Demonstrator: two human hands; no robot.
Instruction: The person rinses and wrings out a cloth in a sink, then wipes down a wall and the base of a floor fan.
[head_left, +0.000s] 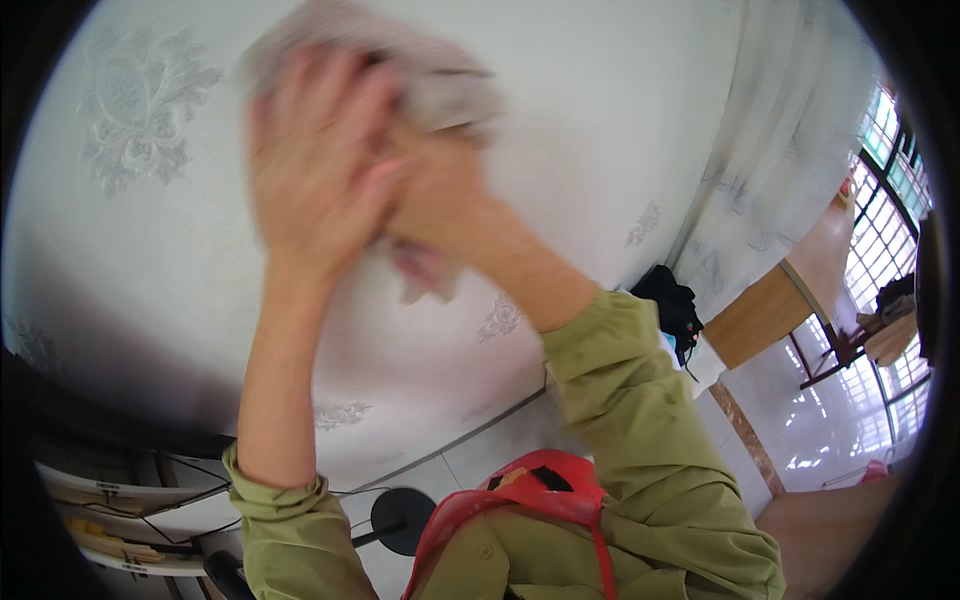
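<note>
Both of my hands are raised in front of a pale wall (570, 225) with silvery floral motifs. Between them is a bunched greyish-pink cloth (450, 90), blurred by motion. My left hand (319, 165) shows its back, its fingers lying over the left side of the cloth. My right hand (442, 191) is bent around the lower part of the cloth, close beside the left thumb. A loose end of the cloth hangs below the right hand. Blur hides the exact finger positions and whether the cloth touches the wall.
A patterned sheer curtain (780, 150) hangs at right, near a barred window (885, 195). Below it are a black fabric item (670, 307) and a wooden panel (761, 315). A black round base (403, 517) stands on the tiled floor. Shelves with cables (142, 517) are at lower left.
</note>
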